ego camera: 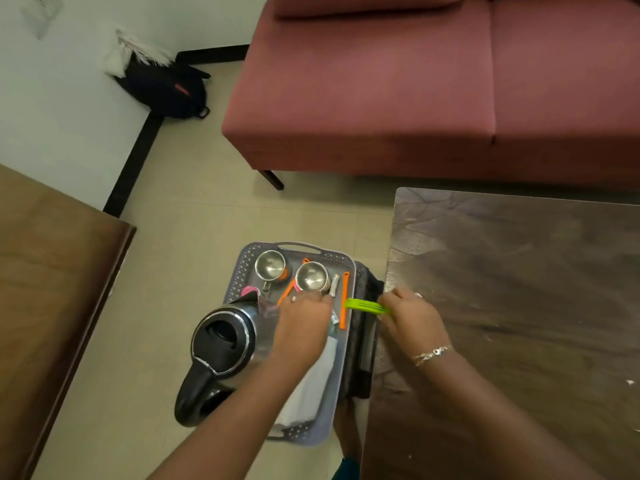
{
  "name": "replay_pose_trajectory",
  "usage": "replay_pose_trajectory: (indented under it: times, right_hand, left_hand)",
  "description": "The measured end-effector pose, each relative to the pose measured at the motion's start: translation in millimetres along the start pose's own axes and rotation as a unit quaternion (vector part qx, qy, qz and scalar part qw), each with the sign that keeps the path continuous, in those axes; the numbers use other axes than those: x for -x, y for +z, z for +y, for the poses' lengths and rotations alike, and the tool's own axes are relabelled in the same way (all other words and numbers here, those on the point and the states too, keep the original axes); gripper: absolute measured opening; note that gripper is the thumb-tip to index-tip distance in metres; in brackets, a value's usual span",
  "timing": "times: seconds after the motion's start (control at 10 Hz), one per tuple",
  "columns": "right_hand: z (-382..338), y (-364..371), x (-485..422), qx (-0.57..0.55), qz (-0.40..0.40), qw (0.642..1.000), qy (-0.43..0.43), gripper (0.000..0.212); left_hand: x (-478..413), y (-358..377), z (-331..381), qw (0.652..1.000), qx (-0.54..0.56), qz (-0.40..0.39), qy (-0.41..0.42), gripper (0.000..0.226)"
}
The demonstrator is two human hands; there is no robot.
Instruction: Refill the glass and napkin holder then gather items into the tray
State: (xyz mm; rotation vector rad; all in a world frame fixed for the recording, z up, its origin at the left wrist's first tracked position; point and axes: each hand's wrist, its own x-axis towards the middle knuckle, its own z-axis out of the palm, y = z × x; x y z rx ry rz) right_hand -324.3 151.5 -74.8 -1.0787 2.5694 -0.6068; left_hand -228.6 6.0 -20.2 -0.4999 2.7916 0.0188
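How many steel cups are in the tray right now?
2. One shiny round steel cup sits in the far left corner of the grey perforated plastic tray; the second steel cup stands right of it, by the left hand. Another could hide under that hand.

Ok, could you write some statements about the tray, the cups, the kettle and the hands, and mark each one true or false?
1. The right hand holds a green utensil. True.
2. Two steel cups stand upright in the tray. True.
3. The kettle stands on the sofa. False: the kettle is at the tray's left side, well apart from the sofa.
4. The left hand rests on the table. False: the left hand is over the tray, close to a cup, and not on the table.
5. An orange utensil lies in the tray. True.
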Motion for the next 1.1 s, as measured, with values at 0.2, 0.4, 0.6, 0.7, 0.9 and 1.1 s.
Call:
replay_pose_trajectory:
  times: [0.2, 0.4, 0.6, 0.7, 0.9, 1.1]
  right_hand:
    - [-25, 3, -55, 0.166, -0.062, 0.966, -0.190, 0.036]
    - [-30, 31, -90, 0.268, -0.115, 0.896, -0.334, 0.027]
    - [-20, 57, -95, 0.307, -0.183, 0.860, -0.365, 0.019]
    - [-28, 59, -94, 0.303, -0.204, 0.869, -0.333, 0.006]
    - [-33, 56, -90, 0.267, -0.225, 0.897, -0.272, 0.017]
    - [-6, 46, -48, 0.209, -0.071, 0.936, -0.275, 0.022]
  left_hand:
    - [2, 32, 23, 0.991, -0.116, -0.055, 0.045, 0.026]
    - [-6, 66, 19, 0.985, -0.132, -0.092, 0.065, 0.024]
    - [-21, 85, 13, 0.980, -0.125, -0.138, 0.077, 0.026]
    - [-27, 89, 15, 0.979, -0.124, -0.144, 0.077, 0.032]
    - [-23, 93, 12, 0.981, -0.132, -0.131, 0.053, 0.022]
    - [12, 97, 22, 0.995, -0.098, -0.008, 0.035, 0.024]
